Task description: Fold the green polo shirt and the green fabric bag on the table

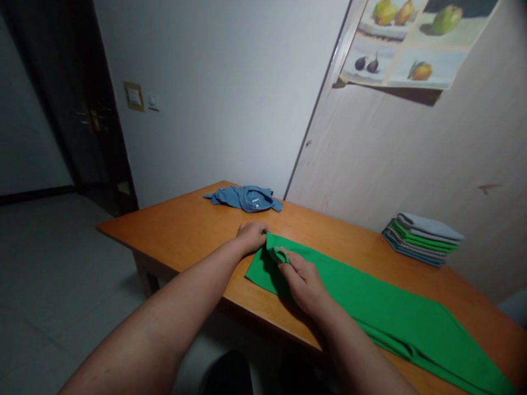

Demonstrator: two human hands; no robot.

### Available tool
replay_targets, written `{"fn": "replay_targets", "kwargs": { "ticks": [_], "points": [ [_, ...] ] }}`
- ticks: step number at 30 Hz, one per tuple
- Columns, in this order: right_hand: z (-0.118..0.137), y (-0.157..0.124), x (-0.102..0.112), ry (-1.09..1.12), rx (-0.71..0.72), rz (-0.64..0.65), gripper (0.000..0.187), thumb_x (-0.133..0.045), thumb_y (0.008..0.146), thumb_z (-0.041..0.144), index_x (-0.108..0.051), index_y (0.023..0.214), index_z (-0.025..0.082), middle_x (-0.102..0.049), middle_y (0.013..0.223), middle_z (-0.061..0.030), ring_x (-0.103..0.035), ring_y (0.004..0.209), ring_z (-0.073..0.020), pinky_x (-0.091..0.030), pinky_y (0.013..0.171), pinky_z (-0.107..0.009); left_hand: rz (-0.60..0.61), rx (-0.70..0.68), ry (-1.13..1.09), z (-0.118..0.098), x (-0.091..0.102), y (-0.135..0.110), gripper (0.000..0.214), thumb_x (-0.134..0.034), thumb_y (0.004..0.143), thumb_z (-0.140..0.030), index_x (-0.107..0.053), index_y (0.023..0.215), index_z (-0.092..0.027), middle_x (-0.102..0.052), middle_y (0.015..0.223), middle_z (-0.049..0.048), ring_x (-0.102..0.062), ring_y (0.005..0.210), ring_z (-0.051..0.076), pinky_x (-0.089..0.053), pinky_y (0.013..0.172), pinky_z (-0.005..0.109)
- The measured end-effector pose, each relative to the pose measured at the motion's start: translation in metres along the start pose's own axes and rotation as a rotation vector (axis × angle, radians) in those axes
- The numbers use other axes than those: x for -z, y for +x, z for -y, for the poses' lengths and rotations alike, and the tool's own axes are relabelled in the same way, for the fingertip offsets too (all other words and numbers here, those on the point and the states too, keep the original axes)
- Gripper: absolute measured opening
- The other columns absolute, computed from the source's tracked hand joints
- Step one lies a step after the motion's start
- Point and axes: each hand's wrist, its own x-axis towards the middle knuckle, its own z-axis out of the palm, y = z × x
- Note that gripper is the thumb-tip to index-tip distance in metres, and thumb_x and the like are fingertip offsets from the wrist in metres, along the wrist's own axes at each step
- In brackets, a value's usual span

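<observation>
A green garment (370, 296), probably a shirt folded lengthwise, lies along the front of the wooden table and runs off toward the lower right. My left hand (252, 237) is closed on its far left corner. With fingers and thumb pinched together, my right hand (298, 274) grips a lifted, curled edge of the same cloth nearer to me. Between the two hands the cloth is raised off the layer beneath it. Part of the garment is hidden behind my right forearm.
A crumpled blue shirt (247, 197) lies at the table's back left. Several folded garments form a stack (424, 238) against the wall at the back right. The wooden table's (164, 230) left corner juts out over the floor. Fruit pictures (411, 49) hang above.
</observation>
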Motion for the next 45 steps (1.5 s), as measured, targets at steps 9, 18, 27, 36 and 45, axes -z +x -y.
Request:
{"fn": "replay_targets", "kwargs": {
  "ticks": [9,18,27,36,45],
  "points": [
    [0.016,-0.001,0.004,-0.302,0.138,0.076,0.041,-0.046,0.097,0.025,-0.063,0.134,0.018,-0.064,0.137,-0.0148,-0.054,0.135,-0.0267,-0.026,0.120,-0.057,0.017,-0.017,0.048,0.002,0.005,-0.004,0.018,-0.065,0.075,-0.024,-0.078,0.087,-0.028,-0.077,0.094,0.0010,-0.066,0.095,0.024,-0.047,0.084,0.031],
    [0.031,-0.011,-0.004,-0.345,0.120,0.435,0.050,-0.047,0.100,0.037,-0.054,0.145,0.015,-0.051,0.150,-0.0156,-0.043,0.143,-0.0294,-0.030,0.121,-0.053,-0.016,0.038,-0.121,0.022,-0.006,0.003,0.022,-0.062,0.074,-0.018,-0.076,0.090,-0.021,-0.073,0.079,-0.0002,-0.064,0.075,0.017,-0.048,0.070,0.025],
    [0.034,-0.013,0.002,-0.354,0.118,0.289,0.051,-0.064,0.090,0.042,-0.060,0.136,0.019,-0.063,0.139,-0.0109,-0.056,0.131,-0.0269,-0.036,0.116,-0.048,-0.096,0.048,-0.244,0.025,-0.003,0.000,0.025,-0.054,0.084,-0.038,-0.067,0.076,-0.019,-0.063,0.065,-0.0013,-0.056,0.066,0.016,-0.043,0.062,0.025],
    [0.031,-0.003,-0.009,-0.438,0.067,0.227,0.021,-0.055,0.096,0.027,-0.072,0.108,0.023,-0.075,0.115,-0.0069,-0.067,0.109,-0.0226,-0.048,0.099,-0.037,-0.036,0.079,-0.204,0.014,0.002,-0.010,0.035,-0.060,0.080,-0.052,-0.066,0.066,-0.021,-0.059,0.058,-0.0046,-0.055,0.066,0.016,-0.037,0.060,0.025],
    [0.021,-0.010,-0.017,-0.411,0.166,0.319,0.033,-0.049,0.099,0.029,-0.071,0.122,0.022,-0.064,0.139,-0.0108,-0.059,0.129,-0.0247,-0.040,0.114,-0.047,-0.143,0.073,-0.120,0.003,0.009,-0.012,0.019,-0.058,0.084,-0.031,-0.071,0.084,-0.019,-0.072,0.082,0.0010,-0.064,0.081,0.018,-0.049,0.077,0.029]
  ]
}}
